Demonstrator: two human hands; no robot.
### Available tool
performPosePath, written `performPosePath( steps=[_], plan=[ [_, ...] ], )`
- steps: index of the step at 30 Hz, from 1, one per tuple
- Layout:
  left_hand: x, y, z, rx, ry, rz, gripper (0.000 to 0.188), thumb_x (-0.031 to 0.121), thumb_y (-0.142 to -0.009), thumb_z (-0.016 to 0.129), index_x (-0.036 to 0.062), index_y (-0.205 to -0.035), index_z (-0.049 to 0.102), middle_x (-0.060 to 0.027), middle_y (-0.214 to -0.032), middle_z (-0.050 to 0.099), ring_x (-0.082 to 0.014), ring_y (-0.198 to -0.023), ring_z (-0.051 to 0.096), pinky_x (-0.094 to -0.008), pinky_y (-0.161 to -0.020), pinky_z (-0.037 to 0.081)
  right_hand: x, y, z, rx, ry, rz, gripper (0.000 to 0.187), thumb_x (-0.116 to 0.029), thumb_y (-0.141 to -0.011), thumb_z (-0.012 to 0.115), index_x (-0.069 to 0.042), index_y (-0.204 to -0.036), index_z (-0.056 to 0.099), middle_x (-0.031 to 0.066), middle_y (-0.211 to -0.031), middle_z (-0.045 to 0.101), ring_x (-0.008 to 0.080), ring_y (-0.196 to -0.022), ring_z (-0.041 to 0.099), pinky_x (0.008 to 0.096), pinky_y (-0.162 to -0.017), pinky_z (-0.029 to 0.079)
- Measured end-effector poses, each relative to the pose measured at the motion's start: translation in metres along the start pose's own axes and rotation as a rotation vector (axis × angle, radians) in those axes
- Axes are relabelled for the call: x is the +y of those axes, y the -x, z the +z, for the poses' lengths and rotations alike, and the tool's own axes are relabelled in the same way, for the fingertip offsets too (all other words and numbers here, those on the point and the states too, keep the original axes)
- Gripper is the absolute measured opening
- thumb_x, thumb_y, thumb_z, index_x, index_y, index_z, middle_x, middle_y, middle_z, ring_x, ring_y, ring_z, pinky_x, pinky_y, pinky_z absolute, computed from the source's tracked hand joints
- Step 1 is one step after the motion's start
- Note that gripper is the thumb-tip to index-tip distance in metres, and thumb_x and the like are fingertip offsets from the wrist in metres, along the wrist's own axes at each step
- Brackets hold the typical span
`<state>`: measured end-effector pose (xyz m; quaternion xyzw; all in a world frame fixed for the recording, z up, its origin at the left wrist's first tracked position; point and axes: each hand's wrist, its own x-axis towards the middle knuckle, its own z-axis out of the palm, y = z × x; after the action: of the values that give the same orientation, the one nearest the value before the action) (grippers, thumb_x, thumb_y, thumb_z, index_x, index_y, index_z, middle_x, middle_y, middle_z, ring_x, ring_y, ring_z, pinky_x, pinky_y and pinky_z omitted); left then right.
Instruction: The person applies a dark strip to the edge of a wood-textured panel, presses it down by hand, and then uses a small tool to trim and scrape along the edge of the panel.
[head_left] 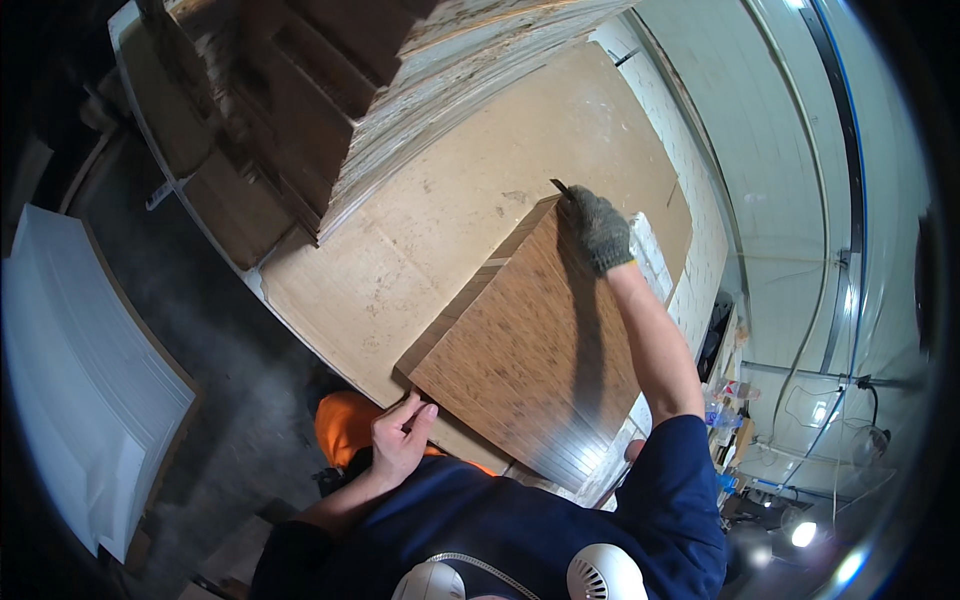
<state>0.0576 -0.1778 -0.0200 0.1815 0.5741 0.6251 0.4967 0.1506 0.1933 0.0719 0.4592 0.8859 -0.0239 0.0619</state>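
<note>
Brown wood-grain panels (530, 340) seem to be piled up on a big tan board (370, 280). The gloved right hand (598, 238) is wrapped around a thin dark tool (560, 186) at the far corner. The bare left hand (400, 437) curls at the near corner; whether it pinches the edge, nobody can tell. Keeping the tool's tip off the shiny top should stop scratches.

The gloved right hand (602, 235) hides part of a thin dark piece (560, 186), and the far left panel stack (345, 85) is cut off above.
</note>
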Motion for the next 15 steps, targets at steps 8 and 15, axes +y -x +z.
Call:
performPosePath(
  steps=[8, 15],
  plan=[
    [0.005, -0.005, -0.021, -0.083, 0.166, -0.225, 0.023, 0.007, -0.091, 0.057, -0.0092, -0.108, 0.059, -0.0086, -0.088, 0.066, -0.0115, -0.081, 0.062, -0.0259, -0.075, 0.053, -0.026, 0.158, 0.001, 0.254, -0.116, -0.327, 0.023, -0.014, -0.076, 0.062, -0.009, -0.098, 0.059, 0.0123, -0.080, 0.059, 0.0319, -0.069, 0.056, 0.0426, -0.059, 0.046],
    [0.081, -0.044, -0.036, -0.067, -0.339, 0.054, 0.023, 0.002, -0.089, 0.057, -0.0109, -0.109, 0.058, -0.0150, -0.091, 0.067, -0.0151, -0.082, 0.064, -0.0266, -0.076, 0.052, 0.005, 0.255, 0.020, 0.473, -0.174, 0.003, 0.033, -0.020, -0.077, 0.063, -0.005, -0.106, 0.057, 0.0182, -0.105, 0.057, 0.0340, -0.098, 0.054, 0.0426, -0.083, 0.044]
  ],
)
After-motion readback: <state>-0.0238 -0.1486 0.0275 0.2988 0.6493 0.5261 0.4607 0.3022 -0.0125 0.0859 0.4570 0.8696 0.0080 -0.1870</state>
